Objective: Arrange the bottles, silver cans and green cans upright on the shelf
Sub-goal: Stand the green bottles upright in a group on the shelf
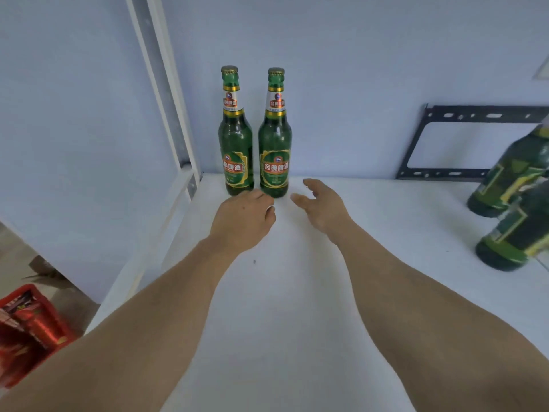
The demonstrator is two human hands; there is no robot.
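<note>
Though upright — 2 bottles point(255, 135); hands apart

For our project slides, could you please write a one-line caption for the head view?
Both hands, left and right, empty before two upright green bottles on the white shelf.

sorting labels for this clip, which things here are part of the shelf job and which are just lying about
Part of the job: two upright bottles, two bottles at right, shelf.
Lying about: red crate, black bracket.
</note>
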